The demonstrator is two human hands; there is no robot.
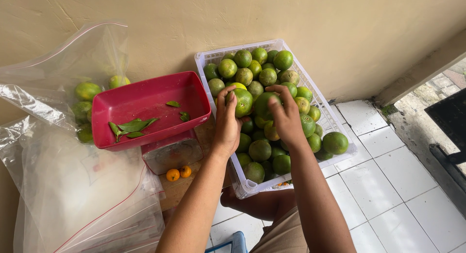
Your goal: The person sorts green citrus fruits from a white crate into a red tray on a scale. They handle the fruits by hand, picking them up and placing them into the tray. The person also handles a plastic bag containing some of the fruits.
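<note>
From the left, past the red scale tray (145, 110), my left hand (226, 122) closes around one green orange (243, 101) and my right hand (286, 118) around another (263, 105) above the white basket (335, 122), so I should grip them firmly but gently.

The left hand (227, 118) grips a round green orange (243, 102) with a yellowish blush, lifted just above the heap. Just right of it, the right hand (286, 118) wraps a darker green orange (262, 105), its fingers over the top; the two fruits touch. Beneath both hands lies the white slatted plastic crate (246, 187), packed with green and yellow-green oranges, glossy and whole, piled to its rim.
</note>
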